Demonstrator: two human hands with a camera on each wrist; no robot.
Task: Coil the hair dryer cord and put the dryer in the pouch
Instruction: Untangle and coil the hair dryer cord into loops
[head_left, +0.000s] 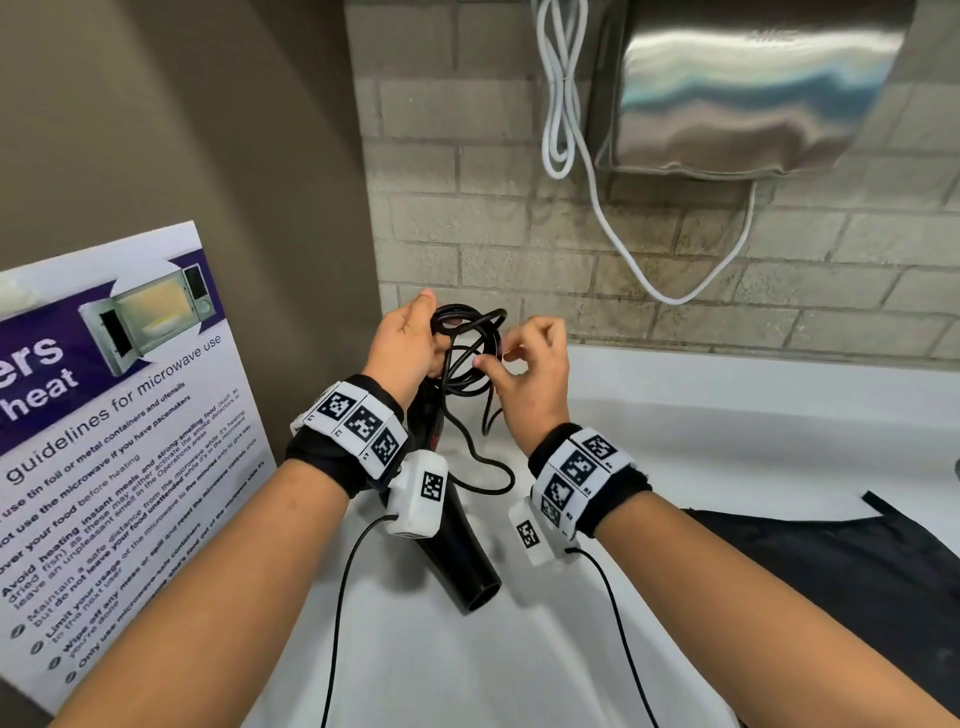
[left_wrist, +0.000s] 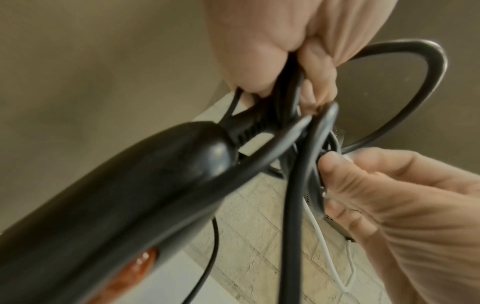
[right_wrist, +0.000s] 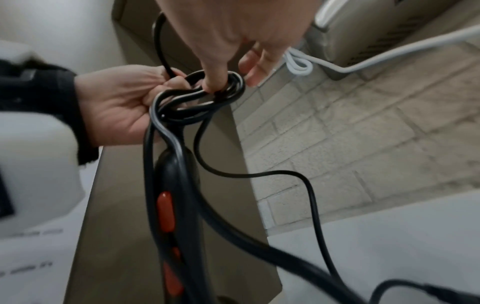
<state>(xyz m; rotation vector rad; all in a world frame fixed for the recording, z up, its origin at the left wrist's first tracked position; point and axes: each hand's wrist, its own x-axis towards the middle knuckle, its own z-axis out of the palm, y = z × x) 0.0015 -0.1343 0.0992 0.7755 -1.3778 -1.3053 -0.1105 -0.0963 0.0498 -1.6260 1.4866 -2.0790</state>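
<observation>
The black dryer (head_left: 457, 540) hangs nozzle-down over the white counter (head_left: 727, 415), its cord (head_left: 467, 332) gathered in loops at the handle end. The left hand (head_left: 402, 343) clenches those loops and so holds the dryer up. The right hand (head_left: 530, 364) has 1 finger hooked through a loop, thumb beside it. The rest of the cord trails onto the counter. A dark pouch (head_left: 831, 561) lies to the right. A microwave poster (head_left: 114, 415) leans at left.

Shared staff kitchen: microwave-guidelines poster (head_left: 104, 415), brick wall (head_left: 519, 208), white counter (head_left: 727, 415)
</observation>
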